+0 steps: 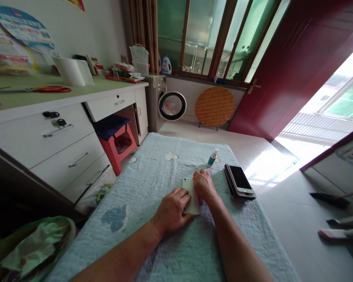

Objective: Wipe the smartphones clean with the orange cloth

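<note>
A white phone (194, 203) lies back up on the pale blue quilted cloth (141, 188), its camera at the far left corner. My left hand (173, 209) grips the phone's left side, with the thumb at its near edge. At the far right corner, my right hand (204, 184) rests with curled fingers; something small and orange shows at its fingertips, too small to make out. Beyond my hands stands a small spray bottle (212, 158) with a white top. To the right is a stack of phones (240, 180), the top one white with a dark screen.
A desk (111, 92) with drawers runs along the left, with a red stool (114, 152) beneath. A waste bin (72, 235) stands at lower left. Farther back are an open washing machine (157, 103) and a round wooden tabletop (214, 105). Brushes (331, 199) lie at right.
</note>
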Demonstrator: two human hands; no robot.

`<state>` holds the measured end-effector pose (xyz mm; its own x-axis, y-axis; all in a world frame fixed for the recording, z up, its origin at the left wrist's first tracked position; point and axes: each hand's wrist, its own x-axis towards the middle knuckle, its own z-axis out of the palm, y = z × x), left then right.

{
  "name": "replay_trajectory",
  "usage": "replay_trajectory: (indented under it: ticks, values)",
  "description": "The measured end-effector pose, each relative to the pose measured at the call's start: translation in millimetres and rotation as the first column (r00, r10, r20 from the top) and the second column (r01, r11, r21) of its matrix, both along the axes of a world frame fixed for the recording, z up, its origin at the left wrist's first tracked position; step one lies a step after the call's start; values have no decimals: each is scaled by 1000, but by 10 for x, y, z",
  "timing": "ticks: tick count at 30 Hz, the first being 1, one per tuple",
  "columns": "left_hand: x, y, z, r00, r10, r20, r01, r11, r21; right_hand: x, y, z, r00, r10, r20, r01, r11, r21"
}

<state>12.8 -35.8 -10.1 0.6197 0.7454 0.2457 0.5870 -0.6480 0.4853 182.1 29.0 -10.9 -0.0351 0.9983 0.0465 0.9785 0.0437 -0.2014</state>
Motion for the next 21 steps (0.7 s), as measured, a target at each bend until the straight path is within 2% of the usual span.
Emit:
replay_trajectory:
  ticks: [13,21]
  values:
    - [-3,2,3,1000,4,18,-3,1000,-22,-288,25,20,987,162,-5,-162,986,35]
    - [-5,-3,20,1000,11,2,-11,1000,-12,-280,31,-17,991,129,-35,-128,991,34]
